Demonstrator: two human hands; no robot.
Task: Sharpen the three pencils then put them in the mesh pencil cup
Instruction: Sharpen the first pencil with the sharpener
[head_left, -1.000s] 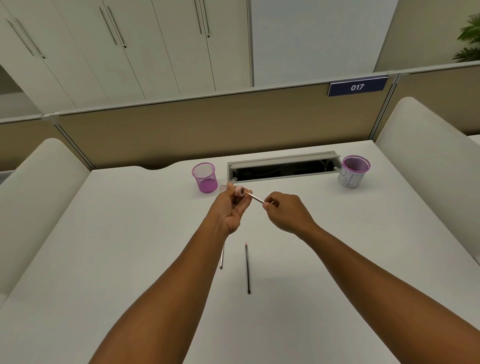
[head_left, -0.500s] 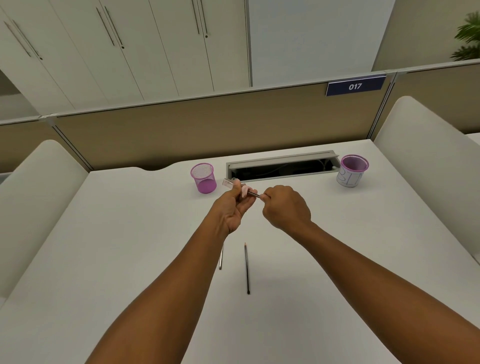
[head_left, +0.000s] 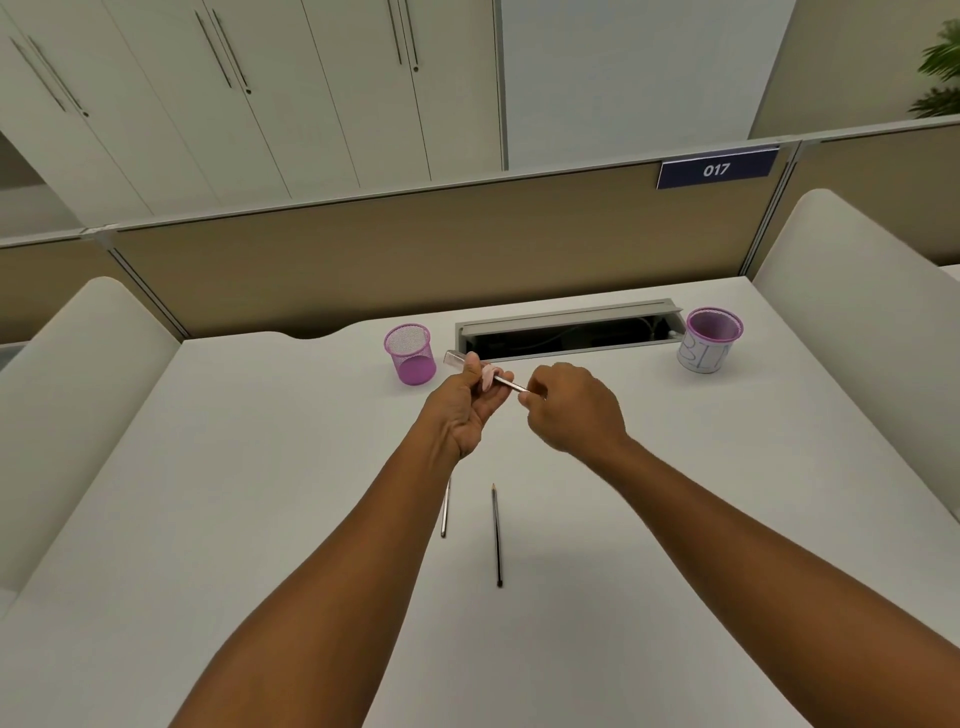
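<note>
Left hand (head_left: 470, 402) pinches a small pale-pink plastic sharpener with a clear casing (head_left: 480, 370); fingers closed around it. Right hand (head_left: 571, 405) grips a thin silver-grey pencil (head_left: 511, 384), fingers closed on the shaft right behind the sharpener, tip inside it. Both held above the white bench (head_left: 260, 493), at about 12 o'clock from the wearer.

Two more pencils lie on the bench at 6 o'clock of the hands — a silver-grey one (head_left: 444, 512), part hidden by the left forearm, and a dark one (head_left: 496, 535) beside it, apart. The pink wire-mesh pencil cup (head_left: 410, 353) stands at 10 o'clock of the hands, empty as far as I can tell.

My read: first pencil mid-sharpen. Keep the pencil coaxial with the sharpener, light axial push, rotate from the right wrist — side load likely snaps the lead. Tip quality can't be judged from here.
</note>
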